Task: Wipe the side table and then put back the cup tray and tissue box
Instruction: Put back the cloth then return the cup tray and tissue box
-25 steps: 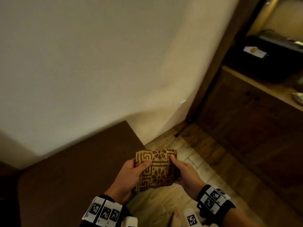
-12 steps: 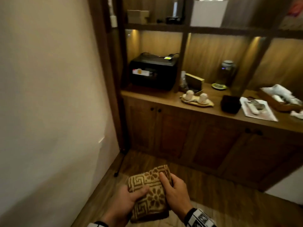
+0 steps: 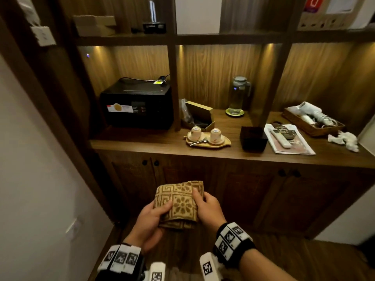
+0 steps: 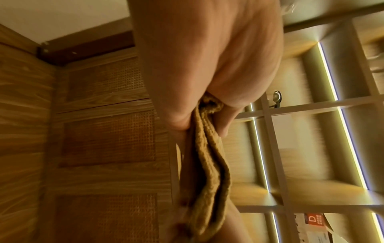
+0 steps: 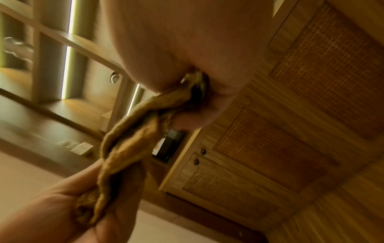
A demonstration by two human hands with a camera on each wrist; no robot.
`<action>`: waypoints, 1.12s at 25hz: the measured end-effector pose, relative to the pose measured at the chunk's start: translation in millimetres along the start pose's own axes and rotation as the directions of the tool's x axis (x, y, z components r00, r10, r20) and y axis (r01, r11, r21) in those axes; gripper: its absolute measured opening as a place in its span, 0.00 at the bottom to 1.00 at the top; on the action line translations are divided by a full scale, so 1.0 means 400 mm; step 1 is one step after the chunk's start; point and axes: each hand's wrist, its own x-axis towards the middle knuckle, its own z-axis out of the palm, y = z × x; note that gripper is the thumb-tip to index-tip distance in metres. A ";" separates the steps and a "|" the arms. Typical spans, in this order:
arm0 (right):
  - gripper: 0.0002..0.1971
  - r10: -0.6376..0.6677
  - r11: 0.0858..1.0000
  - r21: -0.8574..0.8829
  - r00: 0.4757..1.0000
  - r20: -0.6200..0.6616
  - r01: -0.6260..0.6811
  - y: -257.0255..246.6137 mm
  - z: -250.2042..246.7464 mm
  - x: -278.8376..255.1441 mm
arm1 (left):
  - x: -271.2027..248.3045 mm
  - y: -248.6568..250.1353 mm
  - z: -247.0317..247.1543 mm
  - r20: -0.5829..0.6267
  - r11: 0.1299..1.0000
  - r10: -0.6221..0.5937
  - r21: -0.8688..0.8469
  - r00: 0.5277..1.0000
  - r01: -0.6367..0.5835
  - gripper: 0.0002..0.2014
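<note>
A folded tan cloth (image 3: 179,201) with a brown key-and-flower pattern is held in front of me by both hands. My left hand (image 3: 151,219) grips its left edge with the thumb on top. My right hand (image 3: 205,203) pinches its right edge. The cloth's folded edge (image 4: 205,164) hangs below the left palm, and the cloth (image 5: 133,131) stretches between both hands in the right wrist view. On the wooden counter ahead stands a leaf-shaped cup tray (image 3: 221,144) with two upturned cups. A dark square tissue box (image 3: 253,138) stands to its right. The side table is out of view.
The counter (image 3: 142,144) also carries a black safe (image 3: 138,104), a glass kettle (image 3: 239,95), remotes on a leaflet (image 3: 288,138), a basket with a hair dryer (image 3: 312,120) and a crumpled tissue (image 3: 343,139). Cabinet doors (image 3: 263,191) lie below, a white wall (image 3: 30,189) on the left.
My view has swung from the dark side table and wall to the shelf unit, then closer to it. Both hands keep hold of the cloth throughout.
</note>
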 end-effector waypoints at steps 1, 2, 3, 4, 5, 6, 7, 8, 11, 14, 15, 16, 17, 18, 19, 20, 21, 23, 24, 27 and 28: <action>0.39 0.057 0.998 0.007 0.998 0.036 -0.057 -0.010 -0.008 0.057 | 0.068 0.031 0.008 0.017 1.000 0.014 0.006 1.000 -0.014 0.16; 0.34 0.109 0.994 0.020 0.992 0.070 -0.111 -0.027 -0.016 0.126 | 0.159 0.072 0.015 0.022 1.000 0.026 0.012 0.999 -0.026 0.16; 0.28 0.157 0.987 0.027 0.983 0.090 -0.160 -0.047 -0.025 0.190 | 0.253 0.118 0.018 0.020 0.999 0.042 0.015 0.999 -0.042 0.16; 0.23 0.195 0.980 0.026 0.977 0.092 -0.198 -0.071 -0.038 0.254 | 0.351 0.173 0.020 0.013 0.998 0.052 0.033 0.999 -0.053 0.16; 0.19 0.215 0.976 0.022 0.974 0.078 -0.217 -0.097 -0.053 0.316 | 0.449 0.232 0.022 0.006 0.997 0.061 0.056 0.998 -0.061 0.17; 0.17 0.229 0.973 0.019 0.971 0.063 -0.231 -0.121 -0.068 0.373 | 0.542 0.292 0.025 -0.005 0.994 0.060 0.089 0.998 -0.059 0.17; 0.14 0.236 0.971 0.011 0.970 0.049 -0.237 -0.142 -0.081 0.431 | 0.635 0.345 0.026 -0.014 0.991 0.061 0.118 0.998 -0.059 0.17; 0.12 0.242 0.970 0.001 0.970 0.038 -0.242 -0.165 -0.094 0.480 | 0.725 0.393 0.023 -0.016 0.988 0.064 0.145 0.998 -0.061 0.17; 0.08 0.268 0.963 0.006 0.963 0.003 -0.268 -0.198 -0.136 0.588 | 0.933 0.494 0.036 -0.012 0.965 0.062 0.258 0.998 -0.057 0.13; 0.10 0.317 0.948 0.037 0.947 -0.051 -0.315 -0.200 -0.186 0.665 | 1.125 0.536 0.046 -0.003 0.943 0.023 0.332 1.000 -0.021 0.12; 0.10 0.327 0.945 0.037 0.943 -0.060 -0.325 -0.195 -0.207 0.687 | 1.187 0.534 0.036 -0.022 0.937 0.018 0.348 1.000 -0.009 0.14; 0.11 0.338 0.941 0.023 0.938 -0.069 -0.338 -0.197 -0.231 0.701 | 1.238 0.524 0.023 -0.058 0.931 0.009 0.365 0.998 0.012 0.16; 0.11 0.348 0.937 0.009 0.935 -0.073 -0.348 -0.201 -0.251 0.711 | 1.272 0.512 0.008 -0.103 0.917 0.008 0.398 0.995 0.034 0.18; 0.11 0.356 0.934 0.002 0.931 -0.084 -0.357 -0.204 -0.275 0.724 | 1.306 0.492 -0.008 -0.137 0.898 0.003 0.436 0.991 0.058 0.18; 0.11 0.357 0.933 0.002 0.929 -0.100 -0.359 -0.202 -0.296 0.739 | 1.328 0.475 -0.022 -0.169 0.878 0.001 0.472 0.986 0.081 0.17; 0.11 0.362 0.931 0.006 0.924 -0.121 -0.364 -0.206 -0.314 0.751 | 1.334 0.468 -0.029 -0.197 0.859 -0.007 0.501 0.980 0.107 0.16; 0.10 0.367 0.930 0.014 0.920 -0.139 -0.368 -0.209 -0.327 0.764 | 1.329 0.471 -0.035 -0.220 0.836 -0.007 0.534 0.976 0.126 0.15; 0.09 0.361 0.932 0.050 0.913 -0.188 -0.358 -0.213 -0.349 0.787 | 1.319 0.491 -0.045 -0.250 0.722 0.042 0.677 0.967 0.143 0.17; 0.08 0.358 0.934 0.079 0.907 -0.221 -0.349 -0.216 -0.364 0.796 | 1.307 0.509 -0.045 -0.243 0.591 0.085 0.793 0.966 0.148 0.21; 0.05 0.350 0.937 0.113 0.872 -0.343 -0.332 -0.223 -0.439 0.831 | 1.227 0.538 0.014 -0.153 0.166 0.289 0.980 0.945 0.108 0.32; 0.05 0.340 0.940 0.115 0.854 -0.394 -0.321 -0.226 -0.478 0.842 | 1.182 0.530 0.066 -0.082 0.127 0.365 0.991 0.927 0.037 0.32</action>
